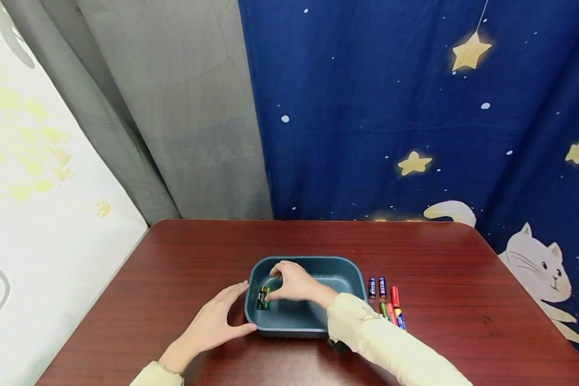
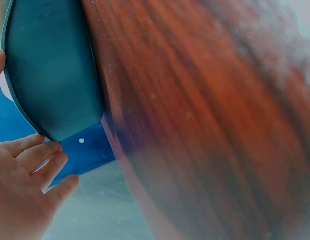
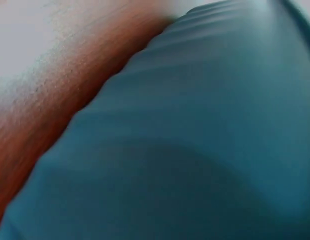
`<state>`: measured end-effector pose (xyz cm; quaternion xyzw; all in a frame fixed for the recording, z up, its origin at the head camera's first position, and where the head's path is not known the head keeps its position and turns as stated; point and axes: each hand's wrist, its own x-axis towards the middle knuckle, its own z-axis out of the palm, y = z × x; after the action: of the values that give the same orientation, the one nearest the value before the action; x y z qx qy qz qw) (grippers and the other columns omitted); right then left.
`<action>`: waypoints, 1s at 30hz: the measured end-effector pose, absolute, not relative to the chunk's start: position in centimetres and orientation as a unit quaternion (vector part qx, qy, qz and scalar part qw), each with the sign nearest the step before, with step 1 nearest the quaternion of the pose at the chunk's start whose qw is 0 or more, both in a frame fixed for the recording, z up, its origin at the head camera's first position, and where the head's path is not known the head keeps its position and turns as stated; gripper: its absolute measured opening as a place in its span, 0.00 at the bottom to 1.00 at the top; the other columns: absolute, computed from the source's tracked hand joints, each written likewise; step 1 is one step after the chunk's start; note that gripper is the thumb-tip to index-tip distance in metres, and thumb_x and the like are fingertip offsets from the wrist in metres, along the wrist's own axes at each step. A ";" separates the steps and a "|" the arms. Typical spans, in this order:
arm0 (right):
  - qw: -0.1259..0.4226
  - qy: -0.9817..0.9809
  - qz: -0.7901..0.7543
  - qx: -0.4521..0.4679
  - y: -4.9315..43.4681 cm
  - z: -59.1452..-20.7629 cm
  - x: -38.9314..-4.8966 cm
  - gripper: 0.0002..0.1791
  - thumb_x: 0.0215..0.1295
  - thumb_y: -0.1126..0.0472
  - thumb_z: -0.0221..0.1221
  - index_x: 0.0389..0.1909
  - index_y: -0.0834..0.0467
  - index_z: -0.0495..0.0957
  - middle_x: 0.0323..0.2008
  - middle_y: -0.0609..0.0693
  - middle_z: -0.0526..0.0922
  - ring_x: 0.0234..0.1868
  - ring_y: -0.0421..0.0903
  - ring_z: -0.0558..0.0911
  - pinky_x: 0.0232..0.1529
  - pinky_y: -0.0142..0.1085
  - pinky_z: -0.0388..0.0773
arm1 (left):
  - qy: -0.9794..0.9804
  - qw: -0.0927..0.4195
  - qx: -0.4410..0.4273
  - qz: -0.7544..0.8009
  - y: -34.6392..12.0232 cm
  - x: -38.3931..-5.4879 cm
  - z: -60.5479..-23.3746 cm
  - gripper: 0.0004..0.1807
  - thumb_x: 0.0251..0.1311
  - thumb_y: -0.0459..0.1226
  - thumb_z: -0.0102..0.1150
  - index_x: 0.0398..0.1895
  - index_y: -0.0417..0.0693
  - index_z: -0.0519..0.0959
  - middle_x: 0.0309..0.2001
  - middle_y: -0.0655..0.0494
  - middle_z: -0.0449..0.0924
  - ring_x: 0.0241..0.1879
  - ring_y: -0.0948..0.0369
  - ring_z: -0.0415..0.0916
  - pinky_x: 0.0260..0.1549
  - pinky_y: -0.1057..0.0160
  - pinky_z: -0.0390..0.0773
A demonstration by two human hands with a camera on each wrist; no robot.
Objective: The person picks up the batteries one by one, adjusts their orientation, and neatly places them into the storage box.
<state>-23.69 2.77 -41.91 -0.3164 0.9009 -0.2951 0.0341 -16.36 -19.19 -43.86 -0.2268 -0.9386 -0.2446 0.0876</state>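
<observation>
Table (image 1: 207, 252): stretching beneath left hand (image 1: 217, 317) and right hand (image 1: 296, 282).
Teal bin (image 1: 299, 320): sitting below right hand, its rim touching left fingertips.
Left pose: spreading, thumb and fingers apart.
Right pose: curving, thumb and fingertips parted.
Two batteries (image 1: 260, 299): lying side by side inside the bin, at right thumb's tip.

Glossy reddish-brown table (image 1: 207, 246); behind it, grey cloth (image 1: 188, 118) beside starry blue curtain (image 1: 352, 128).
</observation>
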 end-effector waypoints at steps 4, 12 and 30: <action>0.040 0.893 -0.317 -0.318 3.8 -41.1 -23.1 0.29 0.43 0.48 0.69 0.43 0.62 0.77 0.40 0.53 0.78 0.42 0.48 0.77 0.42 0.33 0.73 | -0.940 0.080 -0.220 -0.246 -19.1 -16.3 -43.8 0.45 0.40 0.60 0.64 0.63 0.53 0.66 0.61 0.59 0.66 0.60 0.60 0.64 0.49 0.52 0.71; 0.044 0.881 -0.353 -0.311 7.2 -39.8 -21.8 0.29 0.45 0.47 0.68 0.46 0.60 0.75 0.41 0.52 0.77 0.42 0.49 0.75 0.42 0.35 0.73 | -0.943 0.074 -0.214 -0.243 -19.0 -16.3 -43.7 0.45 0.40 0.61 0.64 0.63 0.52 0.66 0.61 0.59 0.66 0.60 0.59 0.64 0.49 0.51 0.71; -0.056 0.885 -0.385 -0.257 17.3 -38.7 -21.8 0.28 0.42 0.52 0.70 0.45 0.61 0.76 0.35 0.50 0.77 0.33 0.44 0.75 0.32 0.33 0.75 | -0.944 0.084 -0.218 -0.232 -19.0 -16.2 -43.6 0.45 0.40 0.60 0.64 0.63 0.52 0.67 0.61 0.60 0.66 0.60 0.60 0.64 0.49 0.52 0.72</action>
<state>-21.79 17.31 -38.74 -0.2565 0.8847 -0.3852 -0.0557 -16.24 -18.99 -43.58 -0.2178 -0.9443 -0.2318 0.0838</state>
